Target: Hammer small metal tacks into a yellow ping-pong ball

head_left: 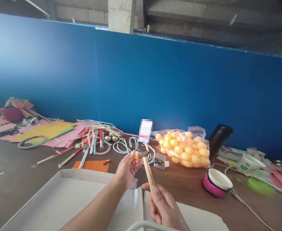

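Note:
My left hand (pixel 126 168) is raised over the table, its fingers pinched on a small orange ball (pixel 136 156). My right hand (pixel 163 205) grips the wooden handle of a small hammer (pixel 147 166). The dark hammer head lies against the orange ball at my left fingertips. Both hands hover above the far edge of a white tray (pixel 66 195).
A clear bag of orange balls (pixel 185 149) lies right of my hands, with a small box of metal bits (pixel 159 161) beside it. A pink and white bowl (pixel 216 183), a black cup (pixel 219 138), coloured paper, sticks and cord loops (pixel 124 146) lie about. A blue wall stands behind.

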Tool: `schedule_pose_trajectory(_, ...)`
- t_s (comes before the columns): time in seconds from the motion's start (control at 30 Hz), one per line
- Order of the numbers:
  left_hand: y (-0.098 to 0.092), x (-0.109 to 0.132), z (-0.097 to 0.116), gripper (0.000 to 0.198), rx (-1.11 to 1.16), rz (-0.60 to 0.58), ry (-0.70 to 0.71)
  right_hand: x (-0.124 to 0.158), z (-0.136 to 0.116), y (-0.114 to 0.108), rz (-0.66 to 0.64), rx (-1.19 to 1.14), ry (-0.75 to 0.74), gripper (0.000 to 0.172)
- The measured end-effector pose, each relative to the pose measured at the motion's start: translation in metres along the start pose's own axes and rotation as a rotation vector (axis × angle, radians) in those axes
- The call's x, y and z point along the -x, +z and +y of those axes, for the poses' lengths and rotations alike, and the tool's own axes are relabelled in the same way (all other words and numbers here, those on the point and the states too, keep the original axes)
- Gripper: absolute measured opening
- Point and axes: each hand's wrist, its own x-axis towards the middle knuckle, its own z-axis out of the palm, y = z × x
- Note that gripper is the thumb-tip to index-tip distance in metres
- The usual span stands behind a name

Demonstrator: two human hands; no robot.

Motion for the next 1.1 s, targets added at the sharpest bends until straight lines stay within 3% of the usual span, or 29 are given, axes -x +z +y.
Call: schedule_pose_trajectory(1.1,0.0032,-0.0002,-0.0001,0.014,-0.043,0.026,0.000,-0.0009,0.0005,-0.0011,-0.002,-0.005,-0.022,0.047)
